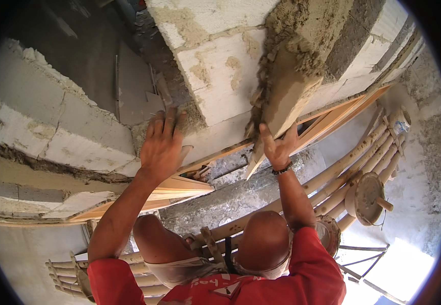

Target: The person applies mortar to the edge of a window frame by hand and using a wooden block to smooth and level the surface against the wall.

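My right hand (280, 146) grips the lower end of a mortar-smeared wooden board (289, 89), with the thumb on one side and the fingers on the other. The board slants up against the block wall, and wet grey mortar (301, 56) is heaped at its upper end and along its left edge. My left hand (163, 140) lies flat with its fingers apart on the mortar-covered ledge (194, 118) in a gap between pale blocks. Beside that gap stands a white block (225, 76) stained with mortar.
At left runs another course of pale blocks (78, 122). Wooden frame strips (174, 188) pass under the wall. Bamboo poles (327, 188) form a platform under me. At right are a round mortar-crusted container (368, 198) and a small pail (399, 122). Bright light enters at lower right.
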A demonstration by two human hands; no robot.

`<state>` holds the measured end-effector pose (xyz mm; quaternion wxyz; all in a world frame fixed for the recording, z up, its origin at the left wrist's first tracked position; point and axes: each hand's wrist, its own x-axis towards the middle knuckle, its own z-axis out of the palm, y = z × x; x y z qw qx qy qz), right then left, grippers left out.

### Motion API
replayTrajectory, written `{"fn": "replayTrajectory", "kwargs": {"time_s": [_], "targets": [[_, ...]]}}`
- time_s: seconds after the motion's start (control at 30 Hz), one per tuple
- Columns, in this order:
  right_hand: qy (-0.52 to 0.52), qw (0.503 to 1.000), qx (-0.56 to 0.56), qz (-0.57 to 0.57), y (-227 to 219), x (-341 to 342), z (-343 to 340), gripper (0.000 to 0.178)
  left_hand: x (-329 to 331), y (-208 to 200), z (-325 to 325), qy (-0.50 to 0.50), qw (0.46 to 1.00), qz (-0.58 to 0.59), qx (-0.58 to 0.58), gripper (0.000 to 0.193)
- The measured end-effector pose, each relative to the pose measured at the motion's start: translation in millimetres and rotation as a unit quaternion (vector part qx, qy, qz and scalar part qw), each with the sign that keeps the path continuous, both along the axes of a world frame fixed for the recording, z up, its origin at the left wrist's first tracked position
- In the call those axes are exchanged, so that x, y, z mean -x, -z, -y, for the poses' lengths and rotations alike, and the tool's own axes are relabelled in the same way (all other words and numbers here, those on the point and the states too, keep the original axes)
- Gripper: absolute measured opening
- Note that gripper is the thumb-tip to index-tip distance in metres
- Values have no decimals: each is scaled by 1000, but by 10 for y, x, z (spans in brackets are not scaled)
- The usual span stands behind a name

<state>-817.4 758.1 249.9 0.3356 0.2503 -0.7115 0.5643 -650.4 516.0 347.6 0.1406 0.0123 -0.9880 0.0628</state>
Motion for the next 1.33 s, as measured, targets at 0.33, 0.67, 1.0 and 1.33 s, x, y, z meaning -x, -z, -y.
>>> {"fn": "replayTrajectory", "kwargs": {"time_s": [0.33,0.67,1.0,1.33], "targets": [[84,996,40,-13,-904,120,-95,67,-2,-5,24,-17,1000,18,3,91],[51,998,-20,-12,237,-62,82,63,-10,17,-8,-17,999,18,33,96],[105,994,36,-2,-560,338,-308,47,16,40,-17,7,1000,2,15,89],[78,997,13,-19,-32,266,-186,56,-13,57,-14,-49,997,53,14,100]]}}
